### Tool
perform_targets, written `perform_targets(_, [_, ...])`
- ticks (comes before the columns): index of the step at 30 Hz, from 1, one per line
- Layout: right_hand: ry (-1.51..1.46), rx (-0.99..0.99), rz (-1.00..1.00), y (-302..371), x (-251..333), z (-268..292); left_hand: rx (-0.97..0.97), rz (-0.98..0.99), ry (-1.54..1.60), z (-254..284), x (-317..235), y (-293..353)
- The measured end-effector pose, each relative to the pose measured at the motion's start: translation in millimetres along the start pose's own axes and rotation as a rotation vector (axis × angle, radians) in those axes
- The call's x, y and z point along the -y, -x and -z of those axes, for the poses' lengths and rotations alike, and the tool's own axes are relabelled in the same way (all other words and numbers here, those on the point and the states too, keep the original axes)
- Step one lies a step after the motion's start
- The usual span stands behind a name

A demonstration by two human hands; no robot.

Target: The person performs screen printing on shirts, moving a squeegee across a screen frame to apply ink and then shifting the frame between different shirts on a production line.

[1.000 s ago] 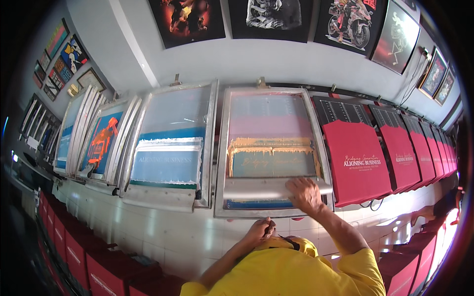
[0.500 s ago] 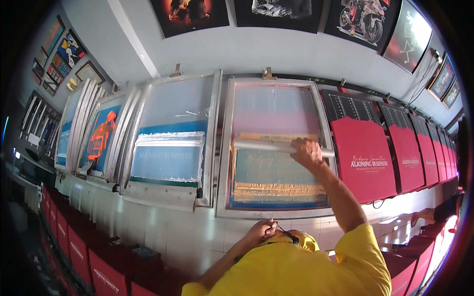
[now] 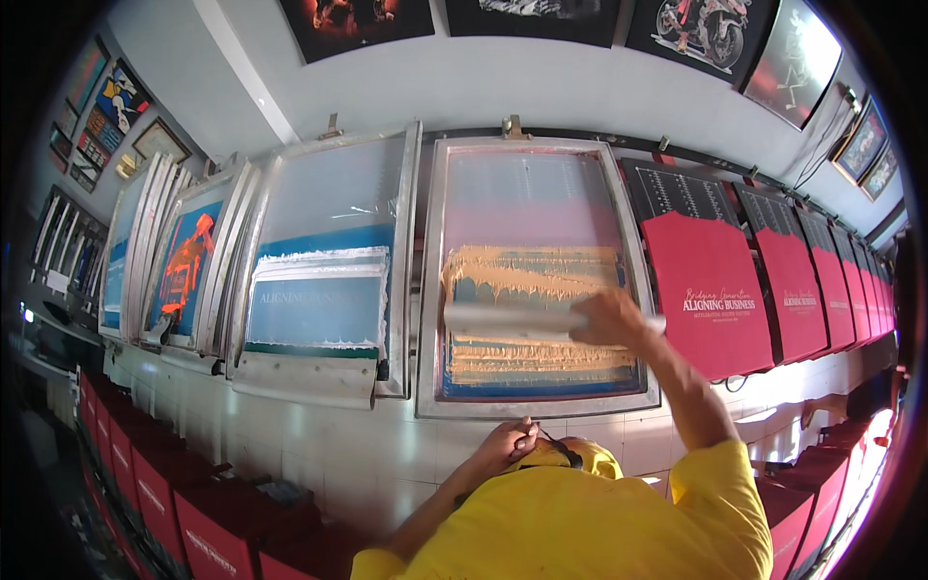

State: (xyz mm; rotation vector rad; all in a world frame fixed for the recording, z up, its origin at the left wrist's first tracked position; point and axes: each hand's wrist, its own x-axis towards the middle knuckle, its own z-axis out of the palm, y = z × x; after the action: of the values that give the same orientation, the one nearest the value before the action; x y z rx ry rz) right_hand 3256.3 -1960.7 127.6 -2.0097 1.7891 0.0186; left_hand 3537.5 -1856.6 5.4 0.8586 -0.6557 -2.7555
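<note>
My right hand (image 3: 609, 317) is closed around the right part of a long silver squeegee (image 3: 512, 321), which lies across a screen-printing frame (image 3: 428, 251). Thick tan ink (image 3: 532, 269) is spread on the mesh above the squeegee, with more ridges of it below. The middle of the squeegee is blurred. My left hand (image 3: 512, 440) is curled closed just below the frame's near edge. A thin dark cord shows beside its fingers, but what they hold is hidden.
Left of the frame stands another screen (image 3: 324, 222) with white ink, then several stacked screens (image 3: 188, 251). On the right, a red printed shirt panel (image 3: 706, 300) lies on a black board, with several more in a row. More red panels (image 3: 208, 517) line the lower left.
My right hand has drawn the squeegee down the screen toward me, and a wide band of tan ink now shows above it. My left hand stays near the frame's edge.
</note>
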Motion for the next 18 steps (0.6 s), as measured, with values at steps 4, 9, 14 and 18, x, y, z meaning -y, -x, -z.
perform_targets(4, [0.285,-0.637,0.201,70,36,-87,-0.05,0.011,0.018,-9,-8,3])
perform_targets(9, [0.052,-0.388,0.074,61,28,-44,-0.093,0.084,0.107,-19,-17,6])
perform_targets(14, [0.051,-0.408,0.137,65,32,-33,0.012,0.072,0.147,4,-3,-2])
perform_targets(18, [0.135,-0.536,0.183,73,32,-64,-0.009,0.059,0.141,-4,-7,1])
